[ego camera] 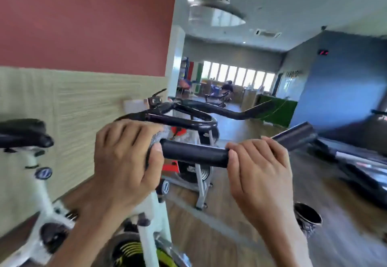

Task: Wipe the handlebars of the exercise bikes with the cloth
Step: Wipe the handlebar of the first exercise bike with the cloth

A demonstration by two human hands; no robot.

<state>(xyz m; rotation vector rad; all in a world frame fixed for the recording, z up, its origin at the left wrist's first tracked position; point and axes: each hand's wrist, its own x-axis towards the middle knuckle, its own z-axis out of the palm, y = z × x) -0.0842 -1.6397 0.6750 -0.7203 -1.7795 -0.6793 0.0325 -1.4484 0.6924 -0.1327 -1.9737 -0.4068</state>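
Observation:
A black padded handlebar (194, 153) of the white exercise bike (150, 220) runs across the middle of the view. My left hand (125, 157) is wrapped around its left end, with a grey cloth (161, 135) pressed between palm and bar; only a small fold of the cloth shows. My right hand (259, 166) grips the same bar bare, further right. The bar's right end (297, 135) sticks out beyond my right hand. A second bike's black handlebars (188, 117) stand just behind.
The second bike's grey frame (202, 185) stands ahead on the wooden floor. A wall (73, 103) runs along the left, with a black saddle (23, 133) near it. A dark patterned bin (307, 219) sits at lower right, and a treadmill (360, 168) lies to the right.

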